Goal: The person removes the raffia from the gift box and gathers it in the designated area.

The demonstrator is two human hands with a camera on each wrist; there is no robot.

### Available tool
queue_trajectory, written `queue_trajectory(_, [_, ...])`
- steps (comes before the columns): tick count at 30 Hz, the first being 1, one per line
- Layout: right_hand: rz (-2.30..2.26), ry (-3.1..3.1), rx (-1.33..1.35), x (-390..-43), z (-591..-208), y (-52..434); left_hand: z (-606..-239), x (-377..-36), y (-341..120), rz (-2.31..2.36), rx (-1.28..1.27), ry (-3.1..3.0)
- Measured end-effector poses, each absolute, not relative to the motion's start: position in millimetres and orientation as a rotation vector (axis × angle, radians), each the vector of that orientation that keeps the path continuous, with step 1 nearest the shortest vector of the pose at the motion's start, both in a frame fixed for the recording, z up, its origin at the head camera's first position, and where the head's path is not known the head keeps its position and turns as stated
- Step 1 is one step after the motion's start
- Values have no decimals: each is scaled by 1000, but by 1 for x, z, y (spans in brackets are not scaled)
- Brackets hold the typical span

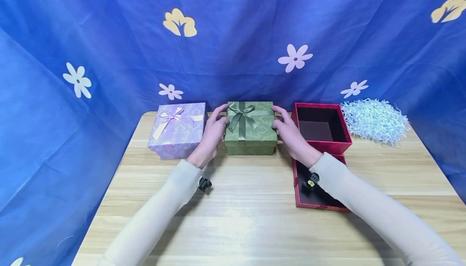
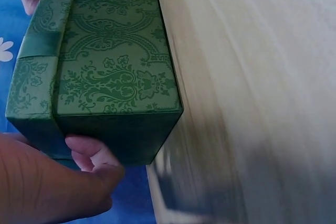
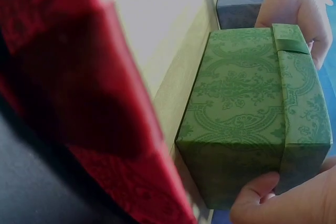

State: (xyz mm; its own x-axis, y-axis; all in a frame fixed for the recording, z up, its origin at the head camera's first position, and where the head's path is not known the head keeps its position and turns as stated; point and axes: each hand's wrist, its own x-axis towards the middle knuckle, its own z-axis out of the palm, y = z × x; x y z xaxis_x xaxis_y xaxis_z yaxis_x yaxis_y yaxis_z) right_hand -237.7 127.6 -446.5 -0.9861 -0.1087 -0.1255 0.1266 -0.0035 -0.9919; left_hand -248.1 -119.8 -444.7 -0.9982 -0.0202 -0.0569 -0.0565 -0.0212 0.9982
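Observation:
A green patterned gift box [image 1: 251, 148] with a ribbon bow [image 1: 242, 115] on its lid stands at the back middle of the table. My left hand [image 1: 212, 131] grips its left side, thumb against the side wall near the lid's edge. From the right side my right hand [image 1: 291, 133] holds the same box, fingers at the far corner and thumb [image 3: 262, 184] on the end wall. The lid sits closed on the box, with its rim showing along the side in both wrist views.
A lilac gift box [image 1: 182, 130] with a bow stands to the left. On the right is an open red box [image 1: 322, 146], its red lid [image 1: 320, 206] lying in front under my right forearm. Pale blue shredded paper [image 1: 375, 120] is heaped at the back right. Blue cloth [image 1: 233, 55] hangs behind.

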Motion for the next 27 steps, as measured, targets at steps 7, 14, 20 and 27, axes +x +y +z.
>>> queue_trajectory(7, [-2163,2054,18,-239,-442,127,-440,-249,-120,2238,-59,2185])
queue_trajectory(14, [-2175,2062,15,-238,-436,126,-439,-251,-119,2286,-54,2181])
queue_trajectory(20, [-2177,2086,-5,-238,-436,127,-437,-248,-118,2333,-39,2192])
queue_trajectory(27, [-2187,2099,-33,-237,-434,130,-433,-246,-116,2421,-4,2165])
